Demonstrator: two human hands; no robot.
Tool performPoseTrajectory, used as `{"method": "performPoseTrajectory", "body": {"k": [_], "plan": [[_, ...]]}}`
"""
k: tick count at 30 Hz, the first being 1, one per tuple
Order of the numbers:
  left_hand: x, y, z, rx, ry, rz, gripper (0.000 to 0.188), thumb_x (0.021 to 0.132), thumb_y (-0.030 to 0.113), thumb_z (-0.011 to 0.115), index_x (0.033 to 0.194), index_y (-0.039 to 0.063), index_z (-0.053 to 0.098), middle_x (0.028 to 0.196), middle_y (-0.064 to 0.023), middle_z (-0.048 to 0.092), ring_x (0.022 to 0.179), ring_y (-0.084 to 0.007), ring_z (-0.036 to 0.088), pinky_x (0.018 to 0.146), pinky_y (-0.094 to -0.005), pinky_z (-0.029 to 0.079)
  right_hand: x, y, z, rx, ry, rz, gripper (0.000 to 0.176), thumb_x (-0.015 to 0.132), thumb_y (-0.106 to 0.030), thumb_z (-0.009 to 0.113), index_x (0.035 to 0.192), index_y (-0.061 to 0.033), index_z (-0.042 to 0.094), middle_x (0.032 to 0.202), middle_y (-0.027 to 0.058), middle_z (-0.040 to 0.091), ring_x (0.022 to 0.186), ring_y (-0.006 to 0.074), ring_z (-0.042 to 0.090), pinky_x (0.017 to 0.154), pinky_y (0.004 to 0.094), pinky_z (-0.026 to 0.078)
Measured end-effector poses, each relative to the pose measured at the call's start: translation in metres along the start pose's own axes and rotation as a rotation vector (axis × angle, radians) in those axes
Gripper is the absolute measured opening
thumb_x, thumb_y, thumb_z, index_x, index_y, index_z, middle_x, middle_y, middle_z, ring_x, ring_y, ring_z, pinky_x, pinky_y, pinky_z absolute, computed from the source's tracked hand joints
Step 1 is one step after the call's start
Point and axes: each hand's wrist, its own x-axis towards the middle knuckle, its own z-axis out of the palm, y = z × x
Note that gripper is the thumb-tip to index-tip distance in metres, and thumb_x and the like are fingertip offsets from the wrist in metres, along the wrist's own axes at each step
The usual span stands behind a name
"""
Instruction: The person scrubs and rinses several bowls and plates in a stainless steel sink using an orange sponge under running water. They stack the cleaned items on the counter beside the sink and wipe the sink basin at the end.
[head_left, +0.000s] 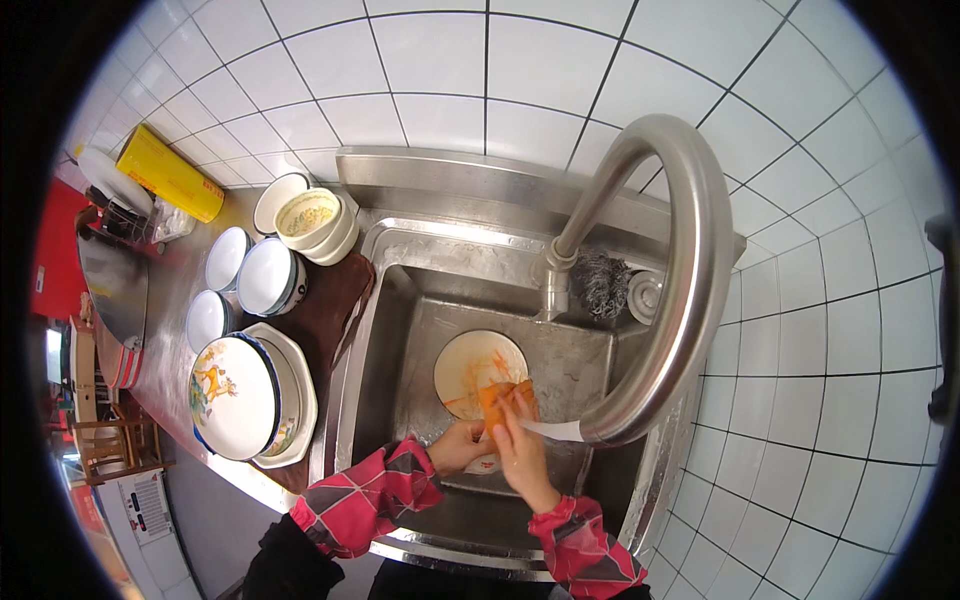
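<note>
Over the stainless steel sink (420, 352), my right hand (517, 450) presses an orange cloth (499, 401) between its fingers. My left hand (459, 448) is beside it, fingers closed on a small white ceramic piece (482, 463) with red marks. Both hands and the cloth cover much of that piece, so its shape is unclear. Water (553, 430) runs from the curved faucet (690, 300) onto my right hand. Behind the cloth, a white plate (465, 360) lies on the sink floor, with orange food shreds on it.
Left of the sink, stacked plates (240, 405), blue-rimmed bowls (266, 274) and cream bowls (309, 217) stand on the counter, some on a brown cloth (334, 300). A steel wool scrubber (602, 285) sits behind the faucet. A yellow box (171, 172) leans near the tiled wall (427, 60).
</note>
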Motion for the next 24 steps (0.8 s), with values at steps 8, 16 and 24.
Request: {"method": "performPoseTrajectory", "body": {"k": [8, 16, 24], "plan": [[-0.018, 0.009, 0.025, -0.419, -0.022, 0.019, 0.028, 0.085, 0.013, 0.059, 0.109, -0.001, 0.056, 0.097, -0.0043, 0.061, 0.085, -0.0106, 0.057, 0.075, -0.0253, 0.046, 0.013, 0.087, -0.011, 0.997, -0.050, 0.839, 0.039, 0.088, -0.040, 0.045, 0.110, -0.0091, 0.053, 0.100, 0.0047, 0.059, 0.091, 0.0158, 0.056, 0.078, 0.0276, 0.044], [0.009, 0.010, 0.057, -0.611, 0.362, 0.371, 0.025, 0.089, 0.011, 0.051, 0.109, -0.003, 0.054, 0.099, -0.0044, 0.059, 0.088, -0.0110, 0.055, 0.078, -0.0255, 0.044, -0.018, 0.044, 0.018, 1.437, 0.321, 0.978, 0.035, 0.092, -0.033, 0.040, 0.116, -0.0090, 0.047, 0.116, 0.0059, 0.052, 0.105, 0.0211, 0.050, 0.092, 0.0388, 0.039], [0.042, -0.003, 0.044, -0.422, 0.479, 0.423, 0.019, 0.089, 0.010, 0.050, 0.102, -0.001, 0.058, 0.091, -0.0040, 0.060, 0.081, -0.0099, 0.056, 0.071, -0.0241, 0.046, -0.043, -0.018, 0.027, 1.057, 0.253, 0.553, 0.037, 0.094, -0.024, 0.040, 0.125, -0.0063, 0.037, 0.121, 0.0054, 0.043, 0.109, 0.0162, 0.043, 0.093, 0.0321, 0.035]]}}
